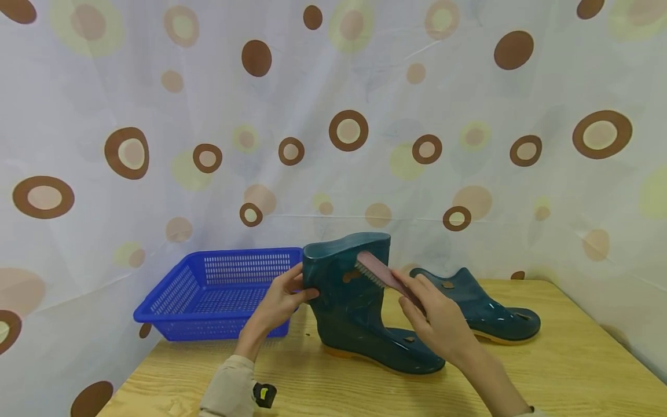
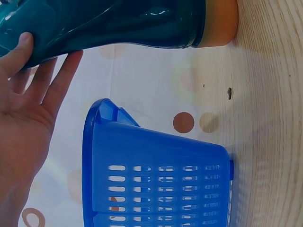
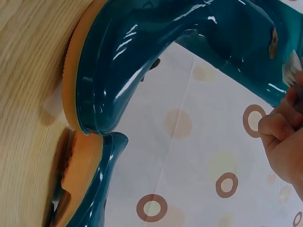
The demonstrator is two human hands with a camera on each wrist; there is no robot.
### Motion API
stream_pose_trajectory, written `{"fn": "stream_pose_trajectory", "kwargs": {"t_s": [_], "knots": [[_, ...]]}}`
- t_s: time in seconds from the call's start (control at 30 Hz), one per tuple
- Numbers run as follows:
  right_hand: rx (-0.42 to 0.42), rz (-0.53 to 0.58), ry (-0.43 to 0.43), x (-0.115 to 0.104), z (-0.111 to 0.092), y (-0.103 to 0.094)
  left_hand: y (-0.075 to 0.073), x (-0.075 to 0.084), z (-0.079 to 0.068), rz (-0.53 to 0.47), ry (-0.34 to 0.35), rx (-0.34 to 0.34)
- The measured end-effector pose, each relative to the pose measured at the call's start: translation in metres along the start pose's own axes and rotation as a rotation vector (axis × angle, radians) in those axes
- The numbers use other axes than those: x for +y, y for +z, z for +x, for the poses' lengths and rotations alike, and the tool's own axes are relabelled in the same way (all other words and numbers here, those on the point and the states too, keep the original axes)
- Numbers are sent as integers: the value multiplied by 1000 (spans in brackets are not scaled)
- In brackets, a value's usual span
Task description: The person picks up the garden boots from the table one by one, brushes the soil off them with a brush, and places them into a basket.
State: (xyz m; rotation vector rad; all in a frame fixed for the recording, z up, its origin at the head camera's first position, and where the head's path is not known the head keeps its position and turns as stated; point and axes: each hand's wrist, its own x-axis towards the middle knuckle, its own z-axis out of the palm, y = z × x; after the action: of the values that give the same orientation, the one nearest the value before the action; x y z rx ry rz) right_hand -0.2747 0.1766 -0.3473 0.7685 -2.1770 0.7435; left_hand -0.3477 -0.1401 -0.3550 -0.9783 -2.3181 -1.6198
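Note:
A dark green rain boot stands upright on the table, toe to the right. Its shaft is held at the back edge by my left hand, thumb on the near side; the left wrist view shows the fingers along the boot's edge. My right hand grips a pink-backed brush by its handle. The pale bristles lie at the upper shaft, beside a brown smudge. In the right wrist view only the tip of the brush shows, close to the shaft.
A second green boot with brown smudges stands behind my right hand. At the back left sits a blue perforated basket. The wooden table meets a spotted curtain at the back. A small black item is by my left sleeve.

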Motion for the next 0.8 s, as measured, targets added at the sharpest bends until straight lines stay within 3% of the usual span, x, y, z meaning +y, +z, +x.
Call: {"fn": "stream_pose_trajectory", "kwargs": {"t_s": [0.2, 0.47, 0.8], "knots": [[-37, -16, 4, -3, -1, 3, 0, 0, 1, -11, -4, -7], [-175, 71, 7, -4, -1, 3, 0, 1, 1, -10, -1, -5], [-212, 181, 50, -2, 0, -1, 0, -1, 1, 0, 1, 1]]}}
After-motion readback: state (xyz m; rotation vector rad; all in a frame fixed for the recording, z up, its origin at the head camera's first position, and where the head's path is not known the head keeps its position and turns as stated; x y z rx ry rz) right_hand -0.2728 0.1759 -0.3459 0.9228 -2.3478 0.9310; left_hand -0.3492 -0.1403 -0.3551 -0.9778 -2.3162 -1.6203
